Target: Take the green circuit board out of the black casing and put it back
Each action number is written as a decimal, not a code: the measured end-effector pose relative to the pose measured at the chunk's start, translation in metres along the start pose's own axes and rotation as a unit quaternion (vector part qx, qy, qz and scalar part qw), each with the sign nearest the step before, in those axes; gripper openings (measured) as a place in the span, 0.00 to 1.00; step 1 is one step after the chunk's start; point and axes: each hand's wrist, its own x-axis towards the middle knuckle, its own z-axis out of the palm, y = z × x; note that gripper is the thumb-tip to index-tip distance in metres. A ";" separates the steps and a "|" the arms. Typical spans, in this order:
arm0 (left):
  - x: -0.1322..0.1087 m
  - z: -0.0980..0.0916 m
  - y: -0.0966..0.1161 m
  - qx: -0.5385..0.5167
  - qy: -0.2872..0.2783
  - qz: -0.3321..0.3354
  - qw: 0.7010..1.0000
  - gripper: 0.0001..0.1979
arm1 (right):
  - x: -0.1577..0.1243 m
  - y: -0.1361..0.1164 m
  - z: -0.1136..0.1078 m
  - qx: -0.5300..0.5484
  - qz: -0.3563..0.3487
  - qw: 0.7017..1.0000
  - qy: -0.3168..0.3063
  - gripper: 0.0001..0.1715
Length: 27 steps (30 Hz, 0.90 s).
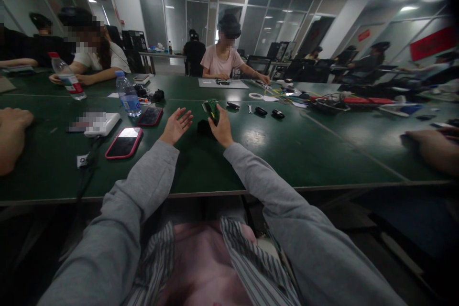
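a small flat green object (213, 110), whose material cannot be told well from this dim view, is gripped by the right hand (222, 128) over the dark green tabletop (276, 162), near a soft-looking black object (204, 128). the left hand (177, 125) is held nearby with fingers spread, and beside it two pink-edged smartphones (124, 143) are laid.

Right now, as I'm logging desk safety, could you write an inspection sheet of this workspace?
Surface: green tabletop, shiny in places.
Handled things: green object in the right hand; black item close by.
Clutter: pink-rimmed phone, blue-capped bottle, small wrench.
Hands: left hand open, holding nothing; right gripping the green object.
Cables: dark cable from the white box toward the near edge; wire tangle farther off.
Surroundings: co-worker in a pink shirt opposite; others around.
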 end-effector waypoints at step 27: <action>0.001 -0.006 -0.005 0.049 0.029 -0.017 0.998 0.12 | -0.043 0.175 -0.277 -0.245 0.189 0.951 0.015 0.32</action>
